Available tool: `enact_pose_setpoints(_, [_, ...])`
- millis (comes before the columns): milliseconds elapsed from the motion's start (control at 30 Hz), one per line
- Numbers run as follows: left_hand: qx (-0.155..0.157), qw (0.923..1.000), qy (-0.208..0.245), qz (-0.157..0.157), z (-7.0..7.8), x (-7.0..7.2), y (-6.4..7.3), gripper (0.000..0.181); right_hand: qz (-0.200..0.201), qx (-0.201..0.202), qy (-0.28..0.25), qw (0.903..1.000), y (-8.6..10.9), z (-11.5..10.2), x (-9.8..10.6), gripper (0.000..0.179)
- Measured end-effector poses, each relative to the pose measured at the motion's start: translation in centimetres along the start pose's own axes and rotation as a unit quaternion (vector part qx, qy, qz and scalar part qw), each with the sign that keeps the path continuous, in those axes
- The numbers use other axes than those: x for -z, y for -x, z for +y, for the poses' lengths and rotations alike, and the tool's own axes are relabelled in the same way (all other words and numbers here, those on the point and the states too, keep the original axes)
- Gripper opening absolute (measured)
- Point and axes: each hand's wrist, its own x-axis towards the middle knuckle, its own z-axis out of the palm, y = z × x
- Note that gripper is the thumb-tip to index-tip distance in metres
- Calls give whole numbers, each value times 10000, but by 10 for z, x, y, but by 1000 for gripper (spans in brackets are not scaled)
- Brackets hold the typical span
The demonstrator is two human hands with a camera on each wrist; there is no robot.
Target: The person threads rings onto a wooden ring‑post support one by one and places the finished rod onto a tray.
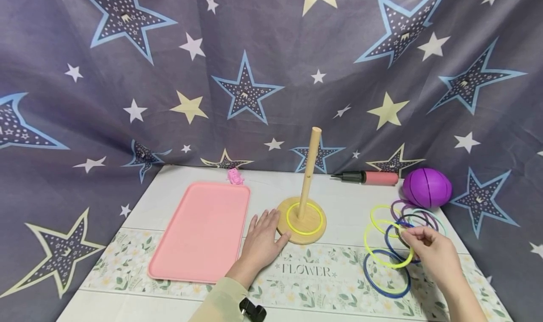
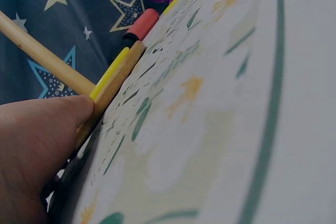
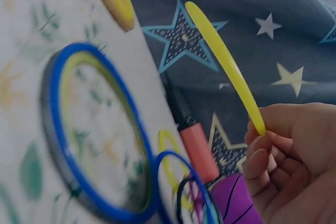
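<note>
My right hand [image 1: 436, 257] pinches a yellow ring [image 3: 226, 64] between thumb and fingers, lifted and tilted over loose rings on the table. Below it lies a blue ring [image 1: 389, 294] with a yellowish inner edge. My left hand [image 1: 262, 241] is laid palm down with fingers extended, left of a round wooden base [image 1: 302, 240]. Its thumb [image 2: 79, 107] touches the rim of that base. From the base rises a wooden pole [image 1: 311, 159], leaning slightly in the head view. Another yellow ring [image 1: 306, 234] lies flat on the base around the pole.
A pink tray [image 1: 203, 232] lies left of the left hand, with a small pink toy [image 1: 235, 176] behind it. At the back right are a red-and-black hand pump [image 1: 379, 178] and a purple ball [image 1: 427, 187]. Several purple, black, blue and light-green rings overlap before the ball. A star-patterned curtain [image 1: 254, 138] hangs behind.
</note>
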Motion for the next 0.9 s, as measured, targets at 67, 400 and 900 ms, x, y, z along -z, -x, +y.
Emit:
enact_pose_setpoints(67, [-16,10000,11,28,0,0,1,79,132,77,-179,9997,-3,-8,0,37])
enact_pose_setpoints(400, [-6,10000,43,48,-1,-2,0,79,410,661,-679,9947,-14,-48,6,35])
enact_pose_setpoints(900, [-26,9999,-16,98,-1,-5,-1,79,491,1357,-1702,9748,-32,-125,7,18])
